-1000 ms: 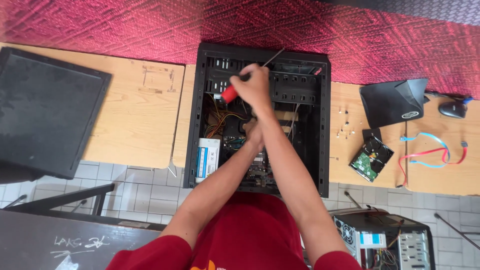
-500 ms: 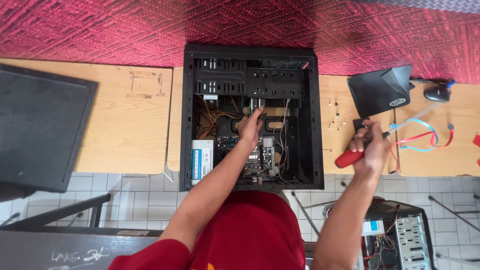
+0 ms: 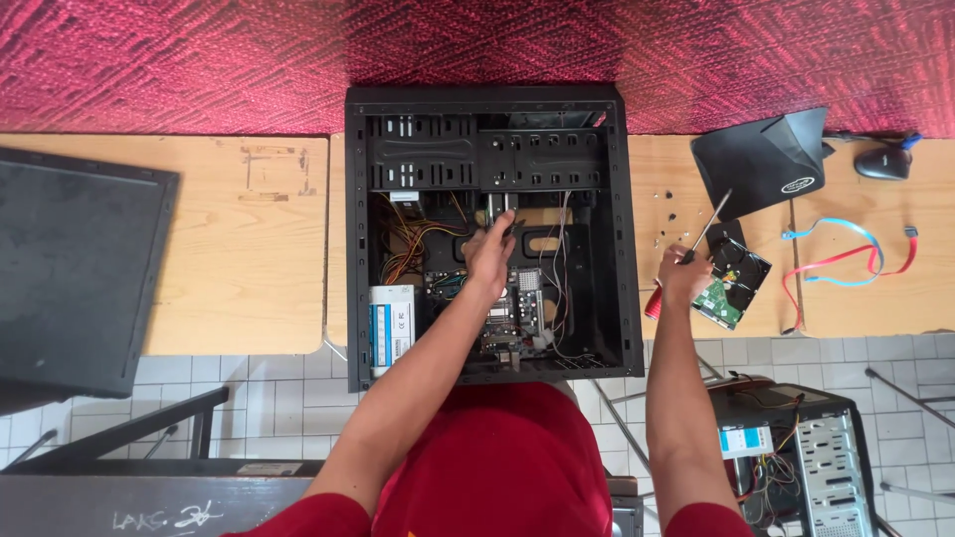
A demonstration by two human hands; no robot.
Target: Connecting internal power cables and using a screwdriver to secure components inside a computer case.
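An open black computer case (image 3: 631,229) lies flat on a wooden table (image 3: 249,259), showing the motherboard (image 3: 517,316), orange and yellow wires and a white-labelled power supply (image 3: 391,326). My left hand (image 3: 489,251) reaches inside the case, fingers pinching something small near the middle bracket; what it holds is hidden. My right hand (image 3: 684,274) is outside the case on its right, shut on a red-handled screwdriver (image 3: 696,249) whose shaft points up and right. Beside that hand lies a bare hard drive (image 3: 734,280) with a green circuit board.
A black side panel (image 3: 80,268) lies at the left. A black fan shroud (image 3: 764,159), a mouse (image 3: 883,161) and red and blue cables (image 3: 846,257) sit at the right. Small screws (image 3: 668,214) dot the table. Another open case (image 3: 796,457) stands on the tiled floor.
My right hand carried the screwdriver out of the case to the table on the right. My left hand stayed inside the case, shifting slightly.
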